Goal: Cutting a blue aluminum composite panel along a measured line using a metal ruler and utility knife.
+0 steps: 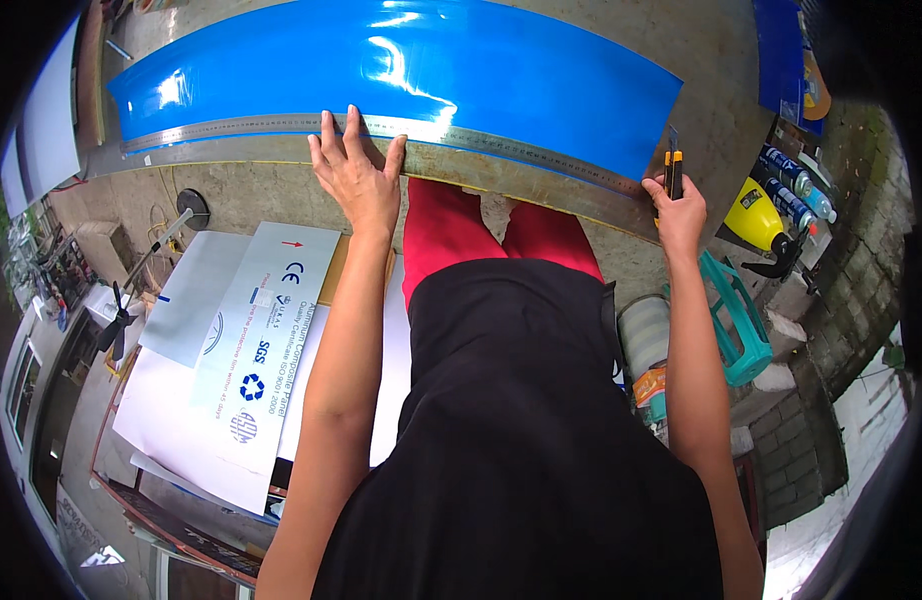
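Ruler (473,139) markings are too fine for me to read on my feed; it lies along the near edge of the blue sheet (521,75) on the worktable (719,110), and the sheet's far edge runs right up to the top of my view; left hand (361,178) has its fingers spread, tips over the ruler; right hand (683,213) is pinching a black-and-orange cutter knife (674,173), some fingers hidden, and I can't tell if the blade touches the sheet; the black shirt (511,420) blocks loads down the middle, left forearm (343,390) covers bits of the white printed panels (226,400); yellow spray bottle (751,212), cans (786,172) and teal plastic frame (749,365) sit off right.
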A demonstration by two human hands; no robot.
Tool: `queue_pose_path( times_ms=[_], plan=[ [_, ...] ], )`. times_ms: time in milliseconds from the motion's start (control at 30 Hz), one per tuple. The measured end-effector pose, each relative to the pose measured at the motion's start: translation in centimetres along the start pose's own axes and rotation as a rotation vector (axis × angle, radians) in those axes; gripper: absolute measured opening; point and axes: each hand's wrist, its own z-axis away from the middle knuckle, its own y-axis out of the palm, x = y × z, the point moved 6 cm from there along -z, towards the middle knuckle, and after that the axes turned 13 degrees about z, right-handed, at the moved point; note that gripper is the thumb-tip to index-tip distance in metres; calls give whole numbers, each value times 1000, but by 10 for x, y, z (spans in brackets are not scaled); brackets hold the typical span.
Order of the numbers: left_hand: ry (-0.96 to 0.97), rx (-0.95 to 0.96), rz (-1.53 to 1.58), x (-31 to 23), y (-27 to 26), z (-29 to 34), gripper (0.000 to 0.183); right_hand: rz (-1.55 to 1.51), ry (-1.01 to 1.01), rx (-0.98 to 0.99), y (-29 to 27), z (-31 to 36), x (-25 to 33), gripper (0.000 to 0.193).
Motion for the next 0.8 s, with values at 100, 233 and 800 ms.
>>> queue_pose_path(
  times_ms=[100,233,800],
  plan=[
    [4,-5,-5,1,0,-1,78,3,14,27,-1,0,3,30],
    [-5,-29,-41,6,-8,-3,79,30,-53,15,1,0,15,32],
    [-129,-349,30,167,-103,-103,70,89,-163,75,0,-18,-14,24]
  ],
)
